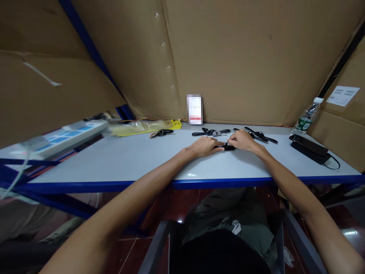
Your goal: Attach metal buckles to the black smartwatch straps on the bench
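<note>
Both my hands meet over a black spokeshave (pixel 229 147) on the grey tabletop. My left hand (pixel 204 146) is closed on its left side, with the thumb along the near edge. At its right end, my right hand (pixel 242 140) is closed in a pinch over the top; what the fingertips hold is too small to make out. Just behind the hands lies another black spokeshave (pixel 211 132), with small silver metal parts (pixel 219 133) beside it. Several more black spokeshaves (pixel 258 135) lie crossed to the right of my right hand.
A lit phone (pixel 195 110) leans against the cardboard wall (pixel 228 57). To the left are dark-handled pliers or scissors (pixel 161 133), yellow-edged plastic bags (pixel 142 127) and a white power-strip-like box (pixel 71 137). A water bottle (pixel 306 118) and a black case (pixel 310 148) stand at the right.
</note>
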The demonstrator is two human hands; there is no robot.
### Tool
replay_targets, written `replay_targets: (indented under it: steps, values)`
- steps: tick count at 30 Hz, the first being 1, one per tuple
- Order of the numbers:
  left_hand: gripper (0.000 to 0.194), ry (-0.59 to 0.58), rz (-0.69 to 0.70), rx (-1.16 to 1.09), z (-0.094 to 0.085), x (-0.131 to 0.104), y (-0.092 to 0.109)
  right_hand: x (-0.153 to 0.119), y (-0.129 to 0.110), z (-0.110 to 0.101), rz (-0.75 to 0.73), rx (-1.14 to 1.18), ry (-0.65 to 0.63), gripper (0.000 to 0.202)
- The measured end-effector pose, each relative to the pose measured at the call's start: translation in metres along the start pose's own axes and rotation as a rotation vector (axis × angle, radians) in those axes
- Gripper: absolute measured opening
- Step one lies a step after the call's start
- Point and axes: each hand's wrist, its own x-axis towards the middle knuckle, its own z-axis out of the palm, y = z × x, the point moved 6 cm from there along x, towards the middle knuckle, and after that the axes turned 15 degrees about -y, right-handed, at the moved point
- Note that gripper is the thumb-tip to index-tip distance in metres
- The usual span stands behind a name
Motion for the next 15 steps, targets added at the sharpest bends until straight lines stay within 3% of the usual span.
replay_targets:
  steps: [3, 9, 15]
  values:
    - [0.053, -0.004, -0.005, -0.001, 0.0, 0.0, 0.0, 0.003, 0.003, 0.002, -0.023, 0.037, -0.025, 0.035]
    - [0.054, 0.001, -0.01, 0.001, 0.002, 0.0, -0.002, 0.001, 0.011, -0.006, 0.071, 0.013, 0.084, 0.039]
    - [0.054, -0.007, -0.013, 0.021, 0.002, 0.0, -0.001, -0.001, 0.009, 0.0, 0.135, -0.101, -0.012, 0.029]
